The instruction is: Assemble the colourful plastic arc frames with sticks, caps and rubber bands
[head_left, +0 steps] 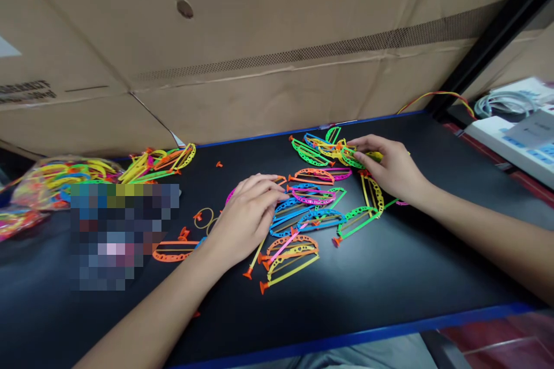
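Several small plastic toy bows lie in a loose pile on the black table. My left hand rests palm down over the pile's left side, fingers extended beside a blue bow. At the back right, my right hand has its thumb and fingers closed round the edge of a green bow. Nearer the front are a yellow bow with an orange suction tip and, to its right, a green bow. An orange bow lies left of my left wrist.
Plastic bags of colourful pieces are at the left, near another heap of bows. A large cardboard box stands behind the table. Rubber bands lie left of my left hand. A white box with cable is at right.
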`<state>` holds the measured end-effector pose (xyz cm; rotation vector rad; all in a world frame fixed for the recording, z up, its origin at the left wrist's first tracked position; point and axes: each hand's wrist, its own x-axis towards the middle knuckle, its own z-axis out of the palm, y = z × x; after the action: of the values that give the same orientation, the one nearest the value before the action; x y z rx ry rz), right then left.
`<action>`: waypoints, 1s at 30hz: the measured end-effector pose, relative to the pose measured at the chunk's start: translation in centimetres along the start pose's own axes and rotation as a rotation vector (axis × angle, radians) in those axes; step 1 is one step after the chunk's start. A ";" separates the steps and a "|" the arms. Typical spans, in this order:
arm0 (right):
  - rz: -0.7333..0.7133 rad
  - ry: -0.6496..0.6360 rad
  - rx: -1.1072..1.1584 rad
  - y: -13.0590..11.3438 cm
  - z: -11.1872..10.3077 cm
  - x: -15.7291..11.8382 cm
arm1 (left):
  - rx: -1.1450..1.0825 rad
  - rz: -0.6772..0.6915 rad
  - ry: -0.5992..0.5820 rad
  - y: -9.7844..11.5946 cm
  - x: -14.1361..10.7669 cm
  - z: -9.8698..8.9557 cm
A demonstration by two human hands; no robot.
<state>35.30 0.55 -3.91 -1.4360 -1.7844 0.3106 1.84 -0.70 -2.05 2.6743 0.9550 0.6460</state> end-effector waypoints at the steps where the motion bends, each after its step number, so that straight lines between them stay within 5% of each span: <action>1: 0.007 0.004 0.026 -0.1 0.0 0.0 | -0.004 -0.001 0.000 0.0 0.0 0.0; 13: 0.069 -0.063 0.276 -1.7 0.4 -0.8 | -0.028 -0.022 -0.005 -0.2 -0.1 0.2; 20: 0.064 0.040 0.302 -2.2 -0.2 -0.9 | -0.035 -0.023 -0.006 -0.2 -0.1 0.3; 26: -0.099 -0.077 0.326 -3.4 -0.2 -1.8 | -0.037 -0.034 -0.005 -0.2 -0.1 0.2; 30: -0.115 0.029 0.235 -3.1 -1.2 -0.7 | -0.043 -0.041 -0.026 -0.1 0.0 0.0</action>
<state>34.02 -1.45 -1.45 -1.1629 -1.7361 0.4224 1.77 -0.65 -2.11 2.6121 0.9747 0.6142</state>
